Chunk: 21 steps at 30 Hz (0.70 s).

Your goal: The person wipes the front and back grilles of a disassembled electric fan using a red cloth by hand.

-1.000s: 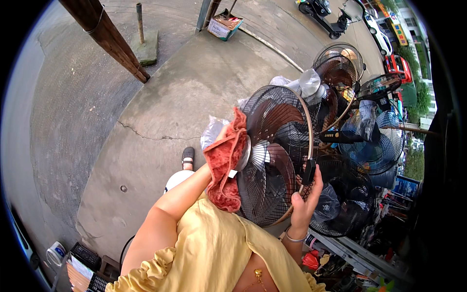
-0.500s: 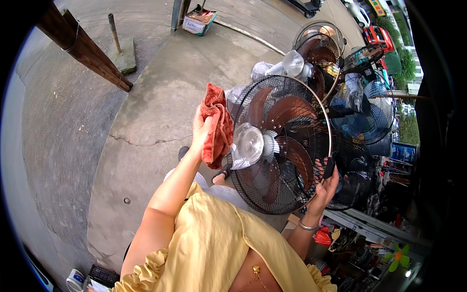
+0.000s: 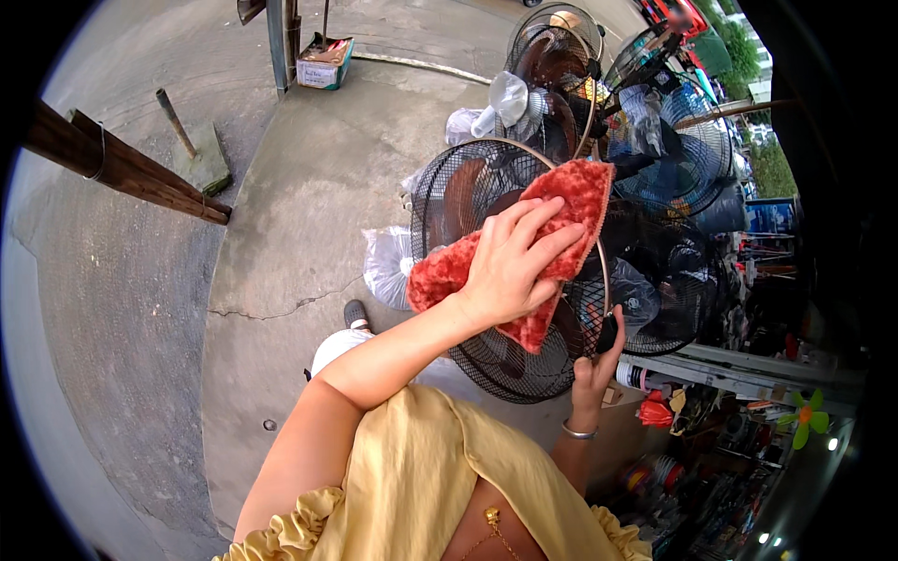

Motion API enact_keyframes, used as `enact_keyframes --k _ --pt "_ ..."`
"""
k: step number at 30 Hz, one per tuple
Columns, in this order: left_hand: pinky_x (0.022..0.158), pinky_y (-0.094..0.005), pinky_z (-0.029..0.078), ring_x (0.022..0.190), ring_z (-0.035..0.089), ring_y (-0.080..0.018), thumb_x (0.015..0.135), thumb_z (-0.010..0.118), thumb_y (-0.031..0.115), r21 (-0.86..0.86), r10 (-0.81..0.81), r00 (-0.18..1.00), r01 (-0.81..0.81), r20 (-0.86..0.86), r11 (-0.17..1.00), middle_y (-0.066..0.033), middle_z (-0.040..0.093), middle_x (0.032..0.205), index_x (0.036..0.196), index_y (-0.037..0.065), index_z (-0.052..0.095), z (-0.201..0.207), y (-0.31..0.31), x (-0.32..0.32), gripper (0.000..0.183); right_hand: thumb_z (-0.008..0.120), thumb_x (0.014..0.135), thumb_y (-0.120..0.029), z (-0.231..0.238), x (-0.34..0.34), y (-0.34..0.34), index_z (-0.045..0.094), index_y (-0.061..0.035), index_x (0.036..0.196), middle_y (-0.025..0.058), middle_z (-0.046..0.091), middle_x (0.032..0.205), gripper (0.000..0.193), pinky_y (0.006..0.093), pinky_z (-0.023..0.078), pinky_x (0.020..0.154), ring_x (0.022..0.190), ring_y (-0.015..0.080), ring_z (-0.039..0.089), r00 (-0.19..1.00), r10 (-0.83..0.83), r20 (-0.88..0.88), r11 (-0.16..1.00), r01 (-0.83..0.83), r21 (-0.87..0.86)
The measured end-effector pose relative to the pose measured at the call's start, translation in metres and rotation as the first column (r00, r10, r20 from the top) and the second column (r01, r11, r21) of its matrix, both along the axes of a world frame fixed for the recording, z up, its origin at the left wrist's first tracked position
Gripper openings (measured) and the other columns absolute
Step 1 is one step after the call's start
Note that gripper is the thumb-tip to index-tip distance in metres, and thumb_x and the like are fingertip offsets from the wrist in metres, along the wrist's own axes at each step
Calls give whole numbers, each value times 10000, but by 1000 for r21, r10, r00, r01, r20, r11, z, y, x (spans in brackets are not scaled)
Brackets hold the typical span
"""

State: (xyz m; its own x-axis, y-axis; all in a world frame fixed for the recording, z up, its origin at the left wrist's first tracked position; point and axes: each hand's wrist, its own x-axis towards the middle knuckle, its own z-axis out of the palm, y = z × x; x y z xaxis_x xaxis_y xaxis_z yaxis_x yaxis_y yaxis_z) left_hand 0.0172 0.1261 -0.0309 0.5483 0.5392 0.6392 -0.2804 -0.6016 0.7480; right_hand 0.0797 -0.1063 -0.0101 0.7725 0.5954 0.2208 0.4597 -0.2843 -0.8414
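Note:
A red plush cloth (image 3: 582, 194) lies across the front of a round fan head (image 3: 453, 194) with a black wire guard and brown blades. My left hand (image 3: 513, 264) holds the cloth against the guard, its fingers partly spread over the folds. At the fan's lower right edge, my right hand (image 3: 596, 366) grips the rim beside a black clip. The cloth and my left hand hide the fan's hub and much of its blades.
More fans stand beyond, one with brown blades (image 3: 552, 58), another with a blue guard (image 3: 697, 159). A clear plastic bag (image 3: 385, 266) hangs left of the held fan. Wooden posts (image 3: 131, 168) and a cardboard box (image 3: 324, 65) stand farther off. Crowded goods fill the right side.
My left hand has swung right with the cloth, from beside the fan onto its front. The fan has shifted slightly left; my right hand stays at its rim. The view has turned somewhat.

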Motion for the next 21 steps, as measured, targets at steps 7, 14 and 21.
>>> enact_keyframes --k 7,14,21 --pt "1083 -433 343 1240 451 -377 806 553 -42 -384 150 939 -268 -310 883 -180 501 1331 1358 87 502 -159 24 -3 568 660 865 -516 0 -21 31 209 59 1498 182 429 1402 967 370 363 1075 1276 255 456 996 -85 2 994 84 69" --pt "1034 -454 383 1200 499 -361 858 577 119 -118 -113 989 124 97 985 -160 544 1342 1246 76 626 -27 0 -9 393 633 880 -485 -6 -21 18 200 61 1501 182 407 1424 934 388 350 1083 1304 277 435 996 -80 -36 994 83 72" --pt "780 -387 463 1021 592 -275 755 641 197 218 -141 979 108 146 970 -69 624 1222 1197 149 653 13 14 28 445 477 973 -371 -12 -12 -1 283 103 1457 226 408 1459 705 426 317 1110 1332 328 421 999 -30 35 1000 30 7"
